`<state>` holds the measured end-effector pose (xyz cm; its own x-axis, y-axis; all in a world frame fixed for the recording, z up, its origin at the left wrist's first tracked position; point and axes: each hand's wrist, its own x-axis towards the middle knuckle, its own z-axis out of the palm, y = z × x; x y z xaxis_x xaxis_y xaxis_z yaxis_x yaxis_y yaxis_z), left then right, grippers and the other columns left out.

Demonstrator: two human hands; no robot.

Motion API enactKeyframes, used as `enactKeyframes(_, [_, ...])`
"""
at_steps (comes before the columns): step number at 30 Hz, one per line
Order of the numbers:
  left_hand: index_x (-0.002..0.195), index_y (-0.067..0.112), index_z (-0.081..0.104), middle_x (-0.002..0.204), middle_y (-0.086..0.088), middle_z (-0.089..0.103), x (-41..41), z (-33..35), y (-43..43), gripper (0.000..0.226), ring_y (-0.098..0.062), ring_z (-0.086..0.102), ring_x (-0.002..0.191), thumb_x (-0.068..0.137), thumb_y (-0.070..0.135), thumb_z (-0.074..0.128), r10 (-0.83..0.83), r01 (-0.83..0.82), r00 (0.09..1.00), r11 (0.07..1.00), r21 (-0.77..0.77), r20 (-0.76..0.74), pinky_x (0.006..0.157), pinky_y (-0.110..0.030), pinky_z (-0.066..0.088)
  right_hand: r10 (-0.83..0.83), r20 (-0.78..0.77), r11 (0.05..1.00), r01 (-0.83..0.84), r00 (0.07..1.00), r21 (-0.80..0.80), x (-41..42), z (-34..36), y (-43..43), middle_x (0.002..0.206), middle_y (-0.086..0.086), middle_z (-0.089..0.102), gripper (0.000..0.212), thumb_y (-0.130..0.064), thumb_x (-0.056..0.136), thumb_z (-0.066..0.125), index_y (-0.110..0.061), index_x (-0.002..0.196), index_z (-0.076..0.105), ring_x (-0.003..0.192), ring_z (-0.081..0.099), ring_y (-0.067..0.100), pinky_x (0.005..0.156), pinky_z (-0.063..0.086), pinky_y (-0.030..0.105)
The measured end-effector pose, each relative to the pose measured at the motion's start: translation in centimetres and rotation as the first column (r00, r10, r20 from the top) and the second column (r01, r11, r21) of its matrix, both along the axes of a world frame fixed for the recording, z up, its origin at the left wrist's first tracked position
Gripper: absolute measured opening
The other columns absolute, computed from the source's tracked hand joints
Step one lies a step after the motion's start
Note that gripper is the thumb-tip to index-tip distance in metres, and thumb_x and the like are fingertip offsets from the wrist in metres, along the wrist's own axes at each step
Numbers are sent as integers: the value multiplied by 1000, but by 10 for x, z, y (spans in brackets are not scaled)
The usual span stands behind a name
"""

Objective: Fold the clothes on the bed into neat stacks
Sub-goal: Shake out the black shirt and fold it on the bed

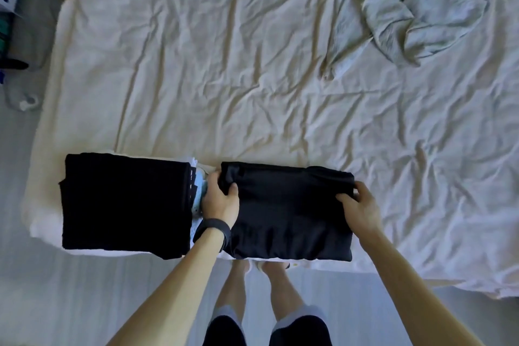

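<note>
A folded stack [126,202] topped in black sits at the bed [224,78] edge. Just beside it, the left hand [220,199] and right hand [358,205] pinch the folded black garment's [289,213] 2 ends. Unfolded clothes [415,8] lie far right.

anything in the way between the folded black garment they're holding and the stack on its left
Nothing visible does. The left hand and right hand grip the folded black garment; only the left hand itself fills the narrow gap to the stack.

Head view, down onto bed [224,78]
</note>
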<state>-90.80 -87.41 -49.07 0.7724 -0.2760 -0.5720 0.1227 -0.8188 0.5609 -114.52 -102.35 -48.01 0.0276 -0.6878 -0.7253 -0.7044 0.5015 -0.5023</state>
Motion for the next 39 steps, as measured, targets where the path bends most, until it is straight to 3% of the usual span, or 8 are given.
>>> enactKeyframes(4, [148,13,39,146,-15,45,-17,14,12,66,-34,45,133,91,29,68,-268,280,922,960,-4,278,103,-38,39,43,-87,997,-48,995,-65,-4,6,7,110,-12,62,33,-37,91,63,-36,121,52,103,61,22,92,51,46])
enactKeyframes(7, [152,19,40,159,-18,29,-41,21,39,81,-39,28,146,84,53,66,-684,695,480,678,238,549,115,-54,25,6,-63,987,-16,998,-157,-4,16,17,121,-11,60,45,-42,90,66,-35,131,47,99,64,17,92,51,44])
enactKeyframes(10, [159,29,23,167,-10,11,-53,16,71,108,-36,8,153,71,65,75,-914,900,-14,165,404,405,121,-59,8,19,-73,983,-32,997,-181,-11,21,41,126,-6,58,50,-47,92,67,-30,134,47,105,61,18,93,51,43])
enactKeyframes(12, [160,32,15,168,-8,6,-51,10,79,116,-38,7,153,67,49,83,-939,883,-151,13,470,309,120,-62,7,-2,-60,987,-8,998,-160,-20,20,61,124,-4,56,47,-49,91,67,-29,128,49,104,60,15,90,50,39])
enactKeyframes(22, [149,37,-33,160,-4,-35,-17,1,96,124,-41,-12,151,76,1,61,-996,832,-76,-37,553,47,119,-60,11,77,-125,990,-91,989,-109,-52,8,79,87,-16,63,14,-45,95,65,-37,93,54,84,64,10,64,41,19])
enactKeyframes(28, [159,37,1,166,-4,-20,-30,22,79,122,-31,-16,153,61,30,73,-993,925,38,78,373,113,119,-60,-5,159,-103,922,-185,982,-339,-43,21,71,133,-1,52,50,-29,90,72,-19,134,51,119,53,21,98,46,41])
enactKeyframes(33, [151,18,40,161,-10,28,-18,24,7,80,-35,25,149,74,15,62,-887,852,236,385,354,397,116,-61,22,407,-250,734,-477,879,-483,-3,21,31,158,5,38,63,-36,97,62,-24,155,38,138,38,31,110,37,46])
enactKeyframes(39, [130,13,58,121,-10,60,26,3,-35,32,-36,56,109,104,26,43,-959,848,111,227,478,259,92,-45,41,530,-381,545,-648,758,-532,8,-7,-3,119,11,63,27,-22,104,51,-11,123,68,107,55,40,88,46,51])
